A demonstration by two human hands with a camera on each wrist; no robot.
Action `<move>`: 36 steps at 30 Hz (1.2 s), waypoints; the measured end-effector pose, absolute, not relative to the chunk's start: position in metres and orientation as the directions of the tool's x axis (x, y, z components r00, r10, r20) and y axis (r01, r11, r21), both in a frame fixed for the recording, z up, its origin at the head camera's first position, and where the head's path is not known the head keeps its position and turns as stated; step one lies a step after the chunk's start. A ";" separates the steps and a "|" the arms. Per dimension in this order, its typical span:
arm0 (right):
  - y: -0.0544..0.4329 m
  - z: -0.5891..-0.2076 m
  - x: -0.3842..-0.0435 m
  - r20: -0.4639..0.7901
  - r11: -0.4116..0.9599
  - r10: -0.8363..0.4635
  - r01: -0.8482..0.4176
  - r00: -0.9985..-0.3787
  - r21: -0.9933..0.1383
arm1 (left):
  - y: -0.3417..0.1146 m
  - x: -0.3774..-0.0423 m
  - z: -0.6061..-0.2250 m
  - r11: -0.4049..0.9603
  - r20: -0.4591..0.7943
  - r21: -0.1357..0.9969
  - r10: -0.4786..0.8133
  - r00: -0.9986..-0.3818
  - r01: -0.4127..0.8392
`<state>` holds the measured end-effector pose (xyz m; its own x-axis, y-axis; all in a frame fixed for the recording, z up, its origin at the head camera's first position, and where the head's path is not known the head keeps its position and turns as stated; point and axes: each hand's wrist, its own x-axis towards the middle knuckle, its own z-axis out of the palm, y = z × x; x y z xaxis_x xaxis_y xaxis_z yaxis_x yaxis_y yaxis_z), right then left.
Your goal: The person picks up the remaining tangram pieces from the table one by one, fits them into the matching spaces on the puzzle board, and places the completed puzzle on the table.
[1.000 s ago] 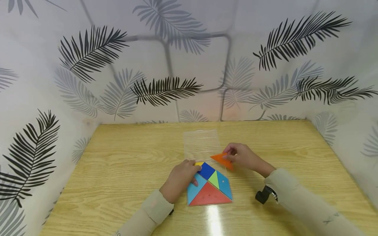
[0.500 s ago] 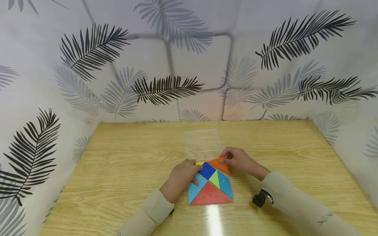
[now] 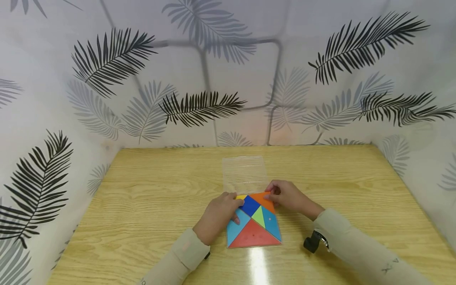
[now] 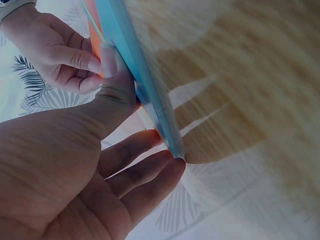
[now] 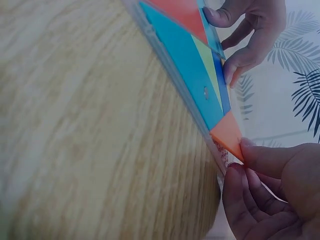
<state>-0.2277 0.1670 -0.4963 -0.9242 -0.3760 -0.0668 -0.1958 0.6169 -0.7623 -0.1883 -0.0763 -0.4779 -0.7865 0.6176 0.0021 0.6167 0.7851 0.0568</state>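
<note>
A tangram set lies in its clear tray (image 3: 253, 247) in the head view. My right hand (image 3: 290, 196) pinches the orange triangle (image 3: 260, 198) at the tray's far right corner. In the right wrist view that orange triangle (image 5: 228, 134) tilts up slightly from the tray at its outer tip. My left hand (image 3: 220, 213) grips the tray's left side, its thumb on the light blue triangle (image 3: 234, 234) and another finger by the dark blue square (image 3: 251, 206). Also in the tray are a red triangle (image 3: 254, 233), a green triangle (image 3: 258, 216), a teal piece (image 3: 272, 227) and a partly covered yellow piece (image 3: 240, 197).
The clear lid (image 3: 244, 174) lies flat behind the tray. Both are on a wooden table (image 3: 160, 190), its front part showing a bright reflection. A leaf-patterned curtain (image 3: 228, 79) stands along the back and sides.
My right hand has brought the orange triangle down and left, from above the tray's far right corner into place beside the blue square. The left hand has stayed where it was.
</note>
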 end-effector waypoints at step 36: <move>0.154 -0.503 -0.201 0.177 0.790 -0.471 -0.503 -0.864 -0.351 | -0.075 -0.189 -0.479 0.778 0.002 0.031 0.627 -0.779 0.627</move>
